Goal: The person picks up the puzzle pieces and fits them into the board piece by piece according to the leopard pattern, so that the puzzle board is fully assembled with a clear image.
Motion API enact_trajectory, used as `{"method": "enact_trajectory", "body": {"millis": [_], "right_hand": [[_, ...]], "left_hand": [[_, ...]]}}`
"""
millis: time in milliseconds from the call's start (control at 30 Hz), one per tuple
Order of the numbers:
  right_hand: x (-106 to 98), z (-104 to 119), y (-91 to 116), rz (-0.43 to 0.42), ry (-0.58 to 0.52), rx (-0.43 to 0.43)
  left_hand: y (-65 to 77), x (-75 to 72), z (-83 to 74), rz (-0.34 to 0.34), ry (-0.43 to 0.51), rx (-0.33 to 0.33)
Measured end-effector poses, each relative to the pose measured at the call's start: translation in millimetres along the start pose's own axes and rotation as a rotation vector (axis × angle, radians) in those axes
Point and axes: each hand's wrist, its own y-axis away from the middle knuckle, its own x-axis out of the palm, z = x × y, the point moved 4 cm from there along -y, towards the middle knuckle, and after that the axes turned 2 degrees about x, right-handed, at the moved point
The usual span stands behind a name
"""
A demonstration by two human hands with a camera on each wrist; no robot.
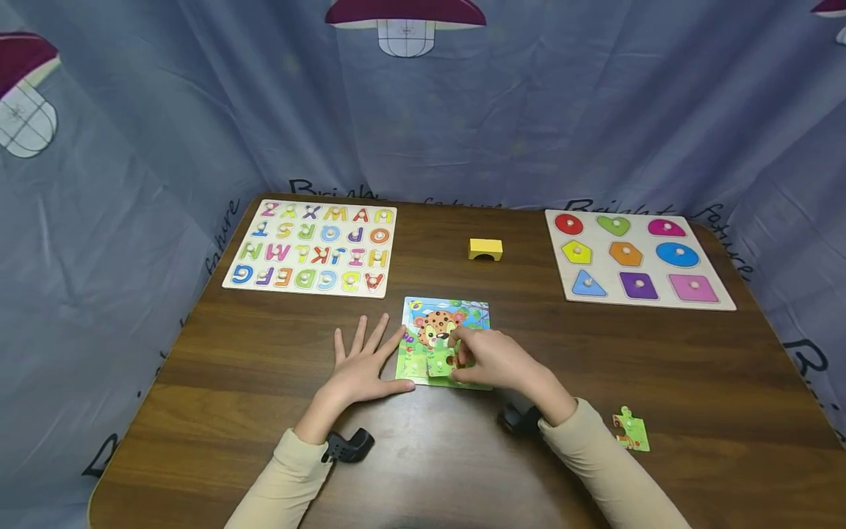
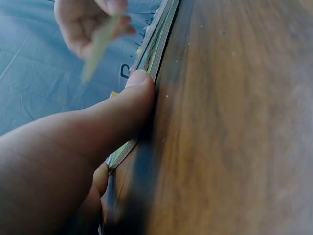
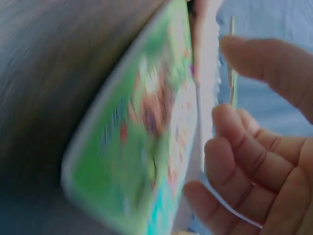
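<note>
A small square jigsaw puzzle (image 1: 416, 323) with a spotted leopard lies at the table's middle; in the right wrist view its board (image 3: 93, 181) is blurred. Thumb and fingertips of my right hand (image 1: 492, 358) pinch a green puzzle piece (image 1: 439, 360). That piece is held just above the puzzle's lower part, and in the left wrist view the lifted piece (image 2: 100, 46) is apart from the board. My left hand (image 1: 360, 375) lies with fingers spread at the puzzle's left side, its thumb (image 2: 139, 93) against the board's edge. Another green piece (image 1: 633, 432) lies loose by my right forearm.
An alphabet peg board (image 1: 311, 248) lies at the back left, and a shapes peg board (image 1: 604, 266) at the back right. Between them stands a yellow arch block (image 1: 485, 247). A blue printed curtain (image 1: 463, 132) hangs behind the wooden table (image 1: 231, 411).
</note>
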Motion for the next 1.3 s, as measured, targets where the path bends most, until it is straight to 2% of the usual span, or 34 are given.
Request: {"method": "enact_trajectory", "body": {"millis": [200,367,700,1000,1167,1300], "right_hand": [[24,8,-20,0.032,0.038,0.029],[31,11,-26,0.030,0.048,0.057],[34,11,-29,0.064,0.027,0.117],[33,9,-27,0.053,-0.011,0.124],[26,5,-20,0.039,-0.111,0.110],[17,-5,-5,0.010,-0.156,0.124]], "left_hand": [[-0.4,-1.1,-1.2,-0.002,0.007,-0.002],[-0.2,-0.3,0.1,-0.006,0.010,-0.006],[-0.1,1.0,0.8,0.002,0.015,-0.007],[-2.1,1.2,0.0,0.006,0.001,0.000],[-1.7,1.0,-0.3,0.001,-0.001,0.003],[-0.6,0.7,-0.5,0.001,-0.006,0.000]]}}
